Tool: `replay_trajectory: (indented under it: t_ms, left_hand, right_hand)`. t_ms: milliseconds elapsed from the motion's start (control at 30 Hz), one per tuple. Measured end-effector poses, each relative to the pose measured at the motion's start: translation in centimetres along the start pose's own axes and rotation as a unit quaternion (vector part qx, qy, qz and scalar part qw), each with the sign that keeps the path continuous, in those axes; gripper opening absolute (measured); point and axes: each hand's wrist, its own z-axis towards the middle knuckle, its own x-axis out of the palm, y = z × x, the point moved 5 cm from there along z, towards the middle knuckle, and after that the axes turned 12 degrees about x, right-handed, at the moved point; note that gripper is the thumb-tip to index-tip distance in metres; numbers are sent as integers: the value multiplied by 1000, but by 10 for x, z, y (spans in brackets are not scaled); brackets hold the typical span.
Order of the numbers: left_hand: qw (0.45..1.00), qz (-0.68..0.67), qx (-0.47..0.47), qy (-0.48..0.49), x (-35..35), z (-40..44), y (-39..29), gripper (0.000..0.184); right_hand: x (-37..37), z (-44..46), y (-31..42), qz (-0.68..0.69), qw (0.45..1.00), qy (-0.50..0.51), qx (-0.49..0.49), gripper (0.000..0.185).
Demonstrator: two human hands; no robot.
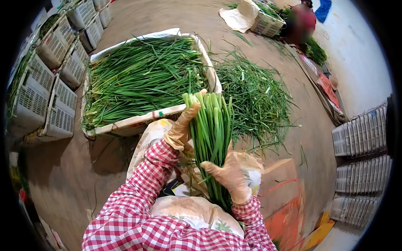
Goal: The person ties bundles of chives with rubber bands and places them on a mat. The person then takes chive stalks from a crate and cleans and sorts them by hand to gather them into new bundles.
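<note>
A thick bunch of long green stalks (pixel 212 129) stands upright over my lap, its pale cut ends at the top. My left hand (pixel 183 126), in a tan glove, wraps round the upper left side of the bunch. Lower down, my right hand (pixel 228 173), also gloved, holds the bunch from the right, its thumb lying across the leaves. Just beyond them is a white crate (pixel 215 79) filled with similar green stalks (pixel 142 77). To the right of the crate, a loose heap of green leaves (pixel 255 98) lies on the floor.
Stacked crates (pixel 54 46) with greens stand at the left. More crates (pixel 362 134) are stacked at the right. A co-worker (pixel 300 23) is at the top right beside a crate (pixel 267 25) of greens. A cardboard box (pixel 278 184) lies right of my lap.
</note>
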Motion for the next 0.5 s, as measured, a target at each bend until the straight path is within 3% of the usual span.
replay_trajectory:
  t_ms: [33,67,100,167,200,300,367,433,467,500]
  left_hand:
    - [1000,-1,2,-3,-6,-2,-5,63]
    - [998,41,-38,-36,-19,-5,-6,55]
    - [991,82,-77,-69,-31,-8,-3,46]
    - [996,17,-78,34,-53,0,-3,26]
    - [997,24,-49,61,-84,1,3,26]
    - [993,9,-93,70,-93,4,-6,33]
    - [987,32,-102,122,-38,13,-17,62]
    - [980,-21,-77,182,12,17,-27,91]
    - [976,-69,-82,187,21,16,-23,95]
    - [971,-117,-87,191,29,14,-22,99]
  right_hand:
    - [7,4,1,135,983,97,74,102]
    - [4,7,5,64,998,24,9,88]
    - [7,11,5,60,998,25,12,88]
    - [7,21,4,149,988,5,45,75]
    - [3,19,4,90,993,-4,78,56]
    - [1,30,-21,177,978,64,89,42]
    - [1,41,-35,209,971,101,66,39]
    - [2,45,-13,209,958,185,69,55]
    - [3,45,-6,142,978,155,-16,53]
    - [10,53,-25,180,965,164,100,52]
